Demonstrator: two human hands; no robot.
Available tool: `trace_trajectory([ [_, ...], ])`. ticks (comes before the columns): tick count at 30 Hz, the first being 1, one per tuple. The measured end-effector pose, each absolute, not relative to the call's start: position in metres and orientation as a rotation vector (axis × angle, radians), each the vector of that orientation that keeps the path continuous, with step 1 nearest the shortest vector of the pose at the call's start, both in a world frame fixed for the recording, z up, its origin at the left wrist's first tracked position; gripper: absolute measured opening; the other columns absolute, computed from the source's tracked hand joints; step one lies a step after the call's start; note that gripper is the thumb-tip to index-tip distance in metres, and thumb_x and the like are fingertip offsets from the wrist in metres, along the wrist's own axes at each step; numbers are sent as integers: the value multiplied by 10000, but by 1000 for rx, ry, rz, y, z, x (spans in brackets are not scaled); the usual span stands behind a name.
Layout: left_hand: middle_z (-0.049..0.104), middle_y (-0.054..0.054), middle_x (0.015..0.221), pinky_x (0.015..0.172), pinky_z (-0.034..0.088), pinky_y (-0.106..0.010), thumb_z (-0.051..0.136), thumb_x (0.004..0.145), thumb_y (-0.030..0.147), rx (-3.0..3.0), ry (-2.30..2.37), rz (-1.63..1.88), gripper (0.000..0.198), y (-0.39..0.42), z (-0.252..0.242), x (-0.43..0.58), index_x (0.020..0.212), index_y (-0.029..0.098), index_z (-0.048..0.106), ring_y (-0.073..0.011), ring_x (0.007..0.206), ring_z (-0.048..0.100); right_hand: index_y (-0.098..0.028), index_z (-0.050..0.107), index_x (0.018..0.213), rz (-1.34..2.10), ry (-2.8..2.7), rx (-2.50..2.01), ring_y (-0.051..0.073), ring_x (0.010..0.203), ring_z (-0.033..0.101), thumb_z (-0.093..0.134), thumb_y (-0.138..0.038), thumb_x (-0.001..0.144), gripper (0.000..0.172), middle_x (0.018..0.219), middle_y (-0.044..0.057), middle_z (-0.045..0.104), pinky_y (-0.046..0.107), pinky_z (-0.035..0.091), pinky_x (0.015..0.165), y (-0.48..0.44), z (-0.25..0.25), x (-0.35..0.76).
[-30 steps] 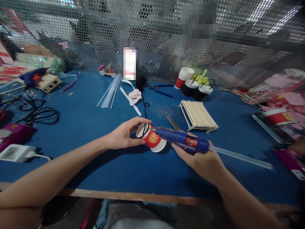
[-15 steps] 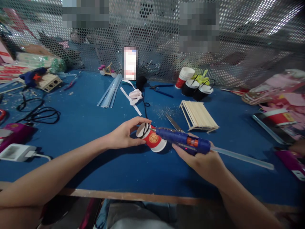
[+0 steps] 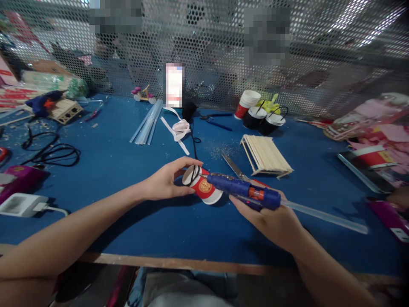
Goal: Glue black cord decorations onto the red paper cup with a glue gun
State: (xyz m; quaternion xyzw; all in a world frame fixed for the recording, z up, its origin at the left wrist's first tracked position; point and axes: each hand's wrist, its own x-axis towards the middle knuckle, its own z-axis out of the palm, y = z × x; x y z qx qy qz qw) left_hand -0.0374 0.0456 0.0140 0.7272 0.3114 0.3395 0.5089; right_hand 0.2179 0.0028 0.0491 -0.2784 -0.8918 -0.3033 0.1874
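Nearest is the right hand (image 3: 270,217), 4 o'clock from the cup (image 3: 211,195), wrapped round a glue gun (image 3: 234,184), nozzle (image 3: 203,175) by the black cord (image 3: 193,175). Cup's tipped sideways, on or just above the tabletop (image 3: 134,226). Left hand (image 3: 164,179), at 9, pinches the corded end. Probably light, crushable paper; I'd hold that end gently. Scissors (image 3: 233,165) at 2; ribbon (image 3: 181,129) farther, 11.

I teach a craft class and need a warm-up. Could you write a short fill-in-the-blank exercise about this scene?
1. The left hand holds a white paper cup with a ____ band.
2. The glue gun is in the ____ hand.
3. The cord looped against the cup is ____.
4. The tabletop is ____.

Missing words: red; right; black; blue.
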Motion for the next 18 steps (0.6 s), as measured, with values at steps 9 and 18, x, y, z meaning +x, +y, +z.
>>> trace_trajectory([
  [9, 495, -105, 1217, 955, 451, -382, 671, 720, 179, 1740, 749, 812, 540, 46, 13, -37, 1214, 196, 455, -222, 1112, 525, -224, 691, 751, -666, -2531, -828, 152, 565, 567, 435, -12, 791, 335, 604, 19, 626, 259, 392, 498, 2, 53, 213],
  [18, 502, -95, 1212, 957, 449, -385, 673, 715, 182, 1730, 756, 831, 542, 46, 12, -37, 1216, 208, 466, -220, 1102, 530, -220, 684, 730, -716, -2535, -786, 151, 601, 589, 411, -37, 828, 344, 652, 28, 652, 243, 433, 523, 3, 53, 213],
])
